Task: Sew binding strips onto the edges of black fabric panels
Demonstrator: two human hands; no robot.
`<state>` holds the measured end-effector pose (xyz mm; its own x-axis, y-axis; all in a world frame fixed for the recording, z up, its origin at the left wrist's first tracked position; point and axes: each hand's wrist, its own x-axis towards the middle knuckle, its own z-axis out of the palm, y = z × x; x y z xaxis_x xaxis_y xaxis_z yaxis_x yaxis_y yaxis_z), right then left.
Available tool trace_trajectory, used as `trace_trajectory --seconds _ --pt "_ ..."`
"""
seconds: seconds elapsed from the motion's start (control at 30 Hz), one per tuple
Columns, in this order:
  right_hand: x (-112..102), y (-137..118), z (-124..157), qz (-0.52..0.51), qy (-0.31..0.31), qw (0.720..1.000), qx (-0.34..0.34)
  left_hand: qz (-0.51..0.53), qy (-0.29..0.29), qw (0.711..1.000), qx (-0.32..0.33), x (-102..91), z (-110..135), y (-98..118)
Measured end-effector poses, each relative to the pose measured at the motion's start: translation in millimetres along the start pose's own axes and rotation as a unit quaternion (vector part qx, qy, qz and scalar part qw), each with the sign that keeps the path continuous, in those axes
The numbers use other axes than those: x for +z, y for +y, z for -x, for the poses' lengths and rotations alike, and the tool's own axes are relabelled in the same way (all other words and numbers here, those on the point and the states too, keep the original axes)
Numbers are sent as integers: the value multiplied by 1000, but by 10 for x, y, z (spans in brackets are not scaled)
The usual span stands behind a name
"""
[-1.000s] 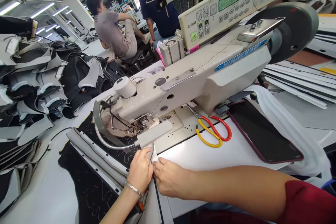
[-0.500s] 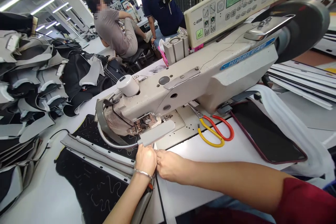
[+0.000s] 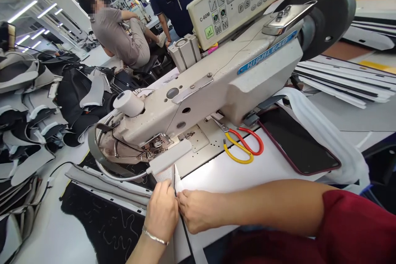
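Below the head of a sewing machine [image 3: 198, 95], my left hand [image 3: 162, 208], with a bracelet at the wrist, is closed on the edge of a light grey fabric piece [image 3: 165, 176]. My right hand [image 3: 198, 210] sits close against it, fingertips pinched on the same edge. A narrow dark strip [image 3: 188, 237] runs from between the hands toward me. The fabric leads up under the machine's long grey lamp [image 3: 170, 157], and the needle area is partly hidden behind it. Left of my hands lies a black panel [image 3: 93, 218] with loose stitched threads and a grey band.
Scissors [image 3: 239, 142] with red and yellow handles lie right of the needle plate, beside a dark phone [image 3: 298, 140]. White strips [image 3: 334, 84] are stacked at the right. Grey and black pieces [image 3: 34, 111] are piled at left. Two people sit behind the machine.
Both hands have come a little toward me, away from the lamp, and more of the light grey fabric shows above them. The whole view has shifted, so the machine stands farther left.
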<state>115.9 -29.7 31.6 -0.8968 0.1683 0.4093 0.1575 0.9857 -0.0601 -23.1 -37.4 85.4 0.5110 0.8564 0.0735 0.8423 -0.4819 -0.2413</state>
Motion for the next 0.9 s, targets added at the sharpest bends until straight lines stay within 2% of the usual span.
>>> trace_trajectory --seconds 0.07,0.17,0.3,0.53,0.73,0.9 --pt "67 22 -24 -16 5 1000 -13 18 36 999 5 62 11 -18" --pt "98 18 -50 -20 8 1000 -21 40 57 998 6 93 13 -25" --pt "-4 -16 -58 -15 -14 999 -33 58 62 996 -8 112 23 4" --pt "-188 -33 -43 -48 -56 997 -4 50 72 996 -32 178 44 114" --pt "-124 -60 -38 -44 -27 998 21 44 85 994 -44 181 22 161" --pt "-71 31 -42 -36 -14 999 30 28 80 993 -79 247 -81 133"
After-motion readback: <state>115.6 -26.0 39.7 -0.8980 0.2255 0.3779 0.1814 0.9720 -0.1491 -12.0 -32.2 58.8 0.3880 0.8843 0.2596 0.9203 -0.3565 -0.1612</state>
